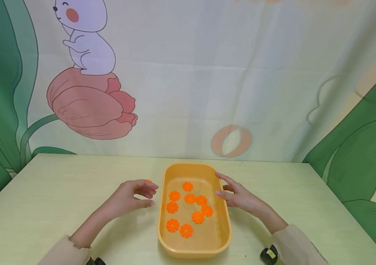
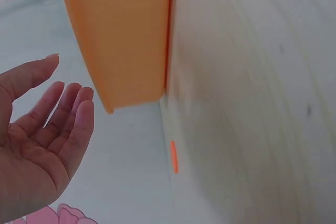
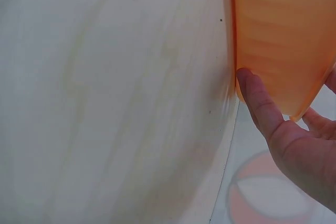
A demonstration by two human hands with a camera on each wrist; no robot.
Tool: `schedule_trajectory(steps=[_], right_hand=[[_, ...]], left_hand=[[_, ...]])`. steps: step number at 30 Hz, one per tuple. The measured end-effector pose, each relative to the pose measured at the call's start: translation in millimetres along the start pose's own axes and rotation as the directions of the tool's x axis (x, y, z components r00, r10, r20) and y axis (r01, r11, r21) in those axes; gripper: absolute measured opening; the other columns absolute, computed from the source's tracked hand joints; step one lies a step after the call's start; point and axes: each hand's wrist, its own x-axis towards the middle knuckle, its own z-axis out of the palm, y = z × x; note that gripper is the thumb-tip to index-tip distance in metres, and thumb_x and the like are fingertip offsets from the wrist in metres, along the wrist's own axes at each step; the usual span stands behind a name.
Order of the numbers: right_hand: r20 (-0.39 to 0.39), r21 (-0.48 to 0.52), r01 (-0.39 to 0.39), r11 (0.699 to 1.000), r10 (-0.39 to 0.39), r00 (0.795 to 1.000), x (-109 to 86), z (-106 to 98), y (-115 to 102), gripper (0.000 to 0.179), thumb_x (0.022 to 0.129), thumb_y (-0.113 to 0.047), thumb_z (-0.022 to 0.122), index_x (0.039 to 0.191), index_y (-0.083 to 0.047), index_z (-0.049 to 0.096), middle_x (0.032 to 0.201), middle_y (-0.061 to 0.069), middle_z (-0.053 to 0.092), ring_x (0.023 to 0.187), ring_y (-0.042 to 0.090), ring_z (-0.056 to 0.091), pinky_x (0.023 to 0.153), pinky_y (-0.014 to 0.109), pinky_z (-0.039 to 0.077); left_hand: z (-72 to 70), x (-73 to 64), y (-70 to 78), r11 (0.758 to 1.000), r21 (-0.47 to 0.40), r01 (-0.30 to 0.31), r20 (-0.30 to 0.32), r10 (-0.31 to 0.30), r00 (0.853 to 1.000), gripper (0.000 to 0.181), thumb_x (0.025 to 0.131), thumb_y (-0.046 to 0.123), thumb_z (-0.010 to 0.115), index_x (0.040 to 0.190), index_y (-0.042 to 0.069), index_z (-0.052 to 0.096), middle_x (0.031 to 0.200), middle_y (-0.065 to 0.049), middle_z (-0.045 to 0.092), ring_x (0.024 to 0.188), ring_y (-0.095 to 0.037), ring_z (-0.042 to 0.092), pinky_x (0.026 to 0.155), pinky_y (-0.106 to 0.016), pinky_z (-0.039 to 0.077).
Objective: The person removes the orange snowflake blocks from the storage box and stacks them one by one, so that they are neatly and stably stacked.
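A yellow-orange plastic tray [image 1: 194,254] with rounded corners stands on the table, holding several orange notched discs [image 1: 186,230] spread over its floor. Just off the tray's left side hovers my left hand [image 1: 137,194], fingers loosely bent, nothing between them. In the left wrist view that hand [image 2: 50,135] is palm up and apart from the tray wall [image 2: 123,40]. My right hand [image 1: 237,195] touches the tray's right side, fingertips at the rim. From the right wrist, straight fingers of this hand [image 3: 294,129] rest against the outer wall [image 3: 283,40].
One more orange disc [image 2: 174,157] lies on the table outside the tray, mostly hidden behind the left hand in the head view. The pale table [image 1: 307,206] extends to both sides. Behind it hangs a printed cloth [image 1: 188,92] with a cartoon animal and leaves.
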Motion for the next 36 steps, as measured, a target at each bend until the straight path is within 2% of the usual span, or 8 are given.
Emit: schedule_trajectory(steps=[5, 12, 16, 19, 25, 32, 36], right_hand=[[-0.001, 0.005, -0.004, 1.0, 0.004, 1.0, -0.2, 0.4, 1.2, 0.07, 0.089, -0.031, 0.057, 0.146, -0.018, 0.018, 0.13, 0.027, 0.038, 0.104, 0.03, 0.056, 0.084, 0.044, 0.048], [0.006, 0.013, 0.0, 1.0, -0.001, 1.0, -0.3, 0.0, 2.3, 0.072, 0.089, -0.031, 0.058, 0.146, -0.018, 0.017, 0.13, 0.027, 0.038, 0.104, 0.03, 0.056, 0.083, 0.043, 0.048], [0.015, 0.013, 0.007, 1.0, -0.007, 1.0, -1.1, -0.5, 1.2, 0.072, 0.089, -0.031, 0.057, 0.146, -0.016, 0.016, 0.131, 0.029, 0.037, 0.104, 0.03, 0.056, 0.083, 0.043, 0.049], [0.012, 0.014, 0.006, 1.0, -0.006, 1.0, -1.6, -0.6, 0.0, 0.072, 0.09, -0.03, 0.057, 0.146, -0.016, 0.015, 0.131, 0.029, 0.037, 0.103, 0.03, 0.056, 0.083, 0.043, 0.048], [0.013, 0.016, 0.01, 1.0, -0.01, 1.0, -1.4, -1.0, 0.3, 0.072, 0.09, -0.03, 0.057, 0.146, -0.015, 0.015, 0.131, 0.03, 0.037, 0.102, 0.031, 0.057, 0.083, 0.043, 0.049], [0.008, 0.005, 0.011, 1.0, -0.011, 1.0, -1.4, -0.7, -0.5, 0.071, 0.09, -0.029, 0.056, 0.146, -0.016, 0.016, 0.131, 0.03, 0.036, 0.103, 0.03, 0.056, 0.082, 0.043, 0.049], [0.011, 0.005, 0.011, 1.0, -0.011, 1.0, -0.7, -0.6, -0.7, 0.069, 0.091, -0.028, 0.055, 0.146, -0.016, 0.016, 0.131, 0.029, 0.036, 0.104, 0.03, 0.056, 0.083, 0.043, 0.049]], left_hand=[[10.0, -5.1, 13.2, 0.998, -0.068, -0.006, 0.018, 0.007, 1.0, 0.034, 0.077, 0.009, 0.071, 0.108, -0.001, 0.061, 0.1, -0.014, 0.061, 0.092, -0.027, 0.059, 0.074, -0.023, 0.051], [23.1, -6.8, 27.1, 0.994, -0.096, -0.057, 0.038, 0.061, 0.997, 0.032, 0.077, 0.009, 0.071, 0.107, 0.001, 0.062, 0.101, -0.01, 0.063, 0.094, -0.031, 0.059, 0.076, -0.023, 0.05], [31.1, -5.1, 32.5, 0.992, -0.095, -0.088, 0.049, 0.093, 0.994, 0.03, 0.077, 0.009, 0.071, 0.106, 0.002, 0.063, 0.101, -0.008, 0.064, 0.093, -0.025, 0.06, 0.078, -0.027, 0.051], [36.7, -2.6, 35.6, 0.991, -0.07, -0.11, 0.062, 0.115, 0.991, 0.029, 0.076, 0.009, 0.072, 0.104, 0.003, 0.064, 0.1, -0.006, 0.065, 0.09, -0.019, 0.06, 0.078, -0.03, 0.051], [49.6, 3.9, 39.4, 0.991, 0.006, -0.135, 0.12, 0.134, 0.984, 0.028, 0.075, 0.005, 0.072, 0.102, 0.003, 0.065, 0.095, -0.004, 0.065, 0.086, -0.02, 0.061, 0.079, -0.035, 0.051], [62.1, 11.1, 45.6, 0.977, 0.152, -0.147, 0.22, 0.112, 0.969, 0.03, 0.075, 0.01, 0.073, 0.103, 0.005, 0.064, 0.095, -0.004, 0.064, 0.088, -0.018, 0.06, 0.076, -0.027, 0.05], [67.6, 15.6, 48.7, 0.957, 0.235, -0.168, 0.282, 0.098, 0.954, 0.03, 0.074, 0.009, 0.073, 0.103, 0.004, 0.065, 0.095, -0.004, 0.064, 0.086, -0.016, 0.061, 0.073, -0.023, 0.049]])
